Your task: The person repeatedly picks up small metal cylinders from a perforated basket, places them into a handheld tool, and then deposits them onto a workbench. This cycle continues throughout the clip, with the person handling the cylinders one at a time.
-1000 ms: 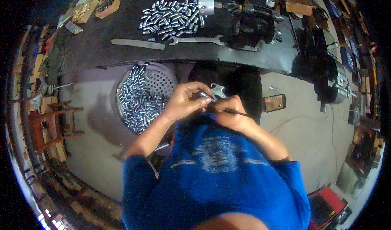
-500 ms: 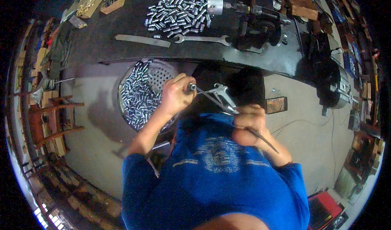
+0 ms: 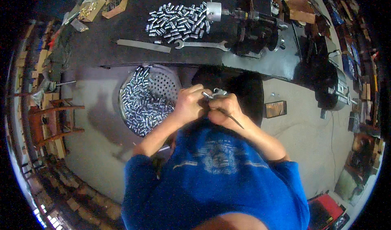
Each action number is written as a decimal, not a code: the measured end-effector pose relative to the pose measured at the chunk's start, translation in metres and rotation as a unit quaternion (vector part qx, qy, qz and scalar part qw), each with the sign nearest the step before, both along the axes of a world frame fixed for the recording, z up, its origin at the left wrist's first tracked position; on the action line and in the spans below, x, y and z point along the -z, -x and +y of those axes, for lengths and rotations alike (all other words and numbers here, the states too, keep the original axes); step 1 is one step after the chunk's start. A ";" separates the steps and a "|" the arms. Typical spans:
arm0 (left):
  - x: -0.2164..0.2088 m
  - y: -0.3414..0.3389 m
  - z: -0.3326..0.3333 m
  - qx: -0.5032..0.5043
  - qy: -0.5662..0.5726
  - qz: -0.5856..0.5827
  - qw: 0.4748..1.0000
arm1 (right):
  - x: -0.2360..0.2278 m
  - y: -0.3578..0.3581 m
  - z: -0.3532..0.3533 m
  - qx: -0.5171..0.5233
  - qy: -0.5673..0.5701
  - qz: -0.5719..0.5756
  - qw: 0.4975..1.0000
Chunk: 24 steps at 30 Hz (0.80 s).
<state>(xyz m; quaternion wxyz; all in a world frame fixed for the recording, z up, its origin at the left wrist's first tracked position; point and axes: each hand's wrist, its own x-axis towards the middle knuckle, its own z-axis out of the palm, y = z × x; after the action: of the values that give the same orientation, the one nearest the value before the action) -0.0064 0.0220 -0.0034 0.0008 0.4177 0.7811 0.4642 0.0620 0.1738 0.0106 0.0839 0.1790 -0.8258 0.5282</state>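
Note:
In front of my blue shirt my two hands are close together. My left hand (image 3: 192, 103) is closed, fingers curled round a small metal sleeve (image 3: 207, 95) whose end shows at the fingertips. My right hand (image 3: 225, 108) grips a silver air blow gun (image 3: 220, 92), with its dark hose (image 3: 237, 121) trailing out below the fist. The gun's nozzle is hidden behind my left fingers, so I cannot tell whether it touches the sleeve. Left of my left hand, a round perforated metal tray (image 3: 165, 80) holds many similar shiny sleeves (image 3: 140, 106).
On the dark workbench (image 3: 93, 47) ahead lie a pile of metal sleeves (image 3: 175, 22), a flat metal strip (image 3: 143, 46) and a spanner (image 3: 201, 45). A machine with a chuck (image 3: 213, 12) stands there. A wooden chair (image 3: 55, 120) is at left; a small box (image 3: 276, 109) sits right.
My hands have come together: the right moved left with the blow gun, the left moved slightly right with the sleeve. The nozzle, visible before, is now hidden.

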 end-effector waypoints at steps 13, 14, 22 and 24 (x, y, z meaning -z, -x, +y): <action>-0.005 0.151 0.010 -0.190 0.202 0.041 0.960 | -0.025 -0.039 0.046 0.175 -0.043 0.090 0.980; -0.006 0.171 0.014 -0.187 0.207 0.068 0.958 | -0.027 -0.039 0.044 0.147 -0.047 0.070 0.986; -0.014 0.259 0.041 -0.264 0.163 0.046 0.950 | -0.021 -0.049 0.034 0.103 0.026 -0.039 0.994; -0.013 0.262 0.036 -0.274 0.110 0.024 0.955 | -0.022 -0.048 0.037 0.114 0.010 -0.038 0.993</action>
<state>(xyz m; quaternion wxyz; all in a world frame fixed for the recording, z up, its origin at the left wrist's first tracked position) -0.2689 0.0577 0.0099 -0.0996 0.1964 0.9113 0.3478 0.1097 0.2108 0.0322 0.1137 0.0628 -0.8382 0.5297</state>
